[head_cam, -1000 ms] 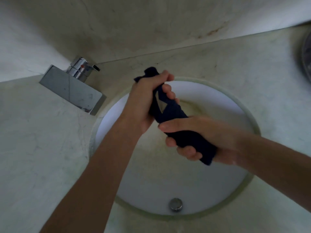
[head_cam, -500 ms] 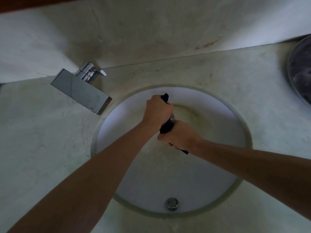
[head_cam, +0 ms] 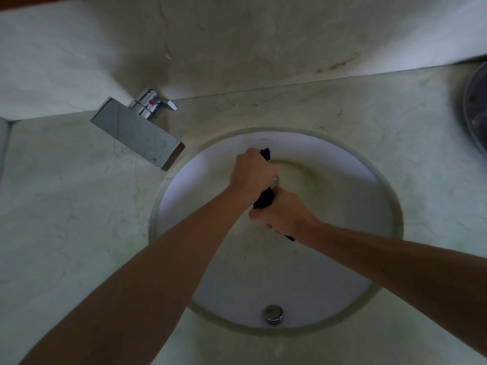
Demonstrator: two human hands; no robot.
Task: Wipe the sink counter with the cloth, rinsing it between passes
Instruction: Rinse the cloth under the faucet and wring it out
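Observation:
A dark blue cloth (head_cam: 264, 199) is bunched into a tight roll over the middle of the white round sink (head_cam: 342, 180). My left hand (head_cam: 251, 173) grips its far end, and a small tip of cloth pokes out beyond the fist. My right hand (head_cam: 284, 214) grips the near end, and a corner of cloth shows below it. Both fists sit close together, and most of the cloth is hidden inside them. The pale marble counter (head_cam: 66, 206) surrounds the sink.
A chrome tap (head_cam: 139, 133) with a flat square spout reaches over the sink's left rim. A metal button (head_cam: 273, 313) sits on the sink's near wall. A dark round object (head_cam: 477, 114) lies at the right edge of the counter. The marble wall rises behind.
My hands have lowered into the basin and closed together along the cloth, so the long roll seen a second ago is now almost hidden. In the last half second they barely moved.

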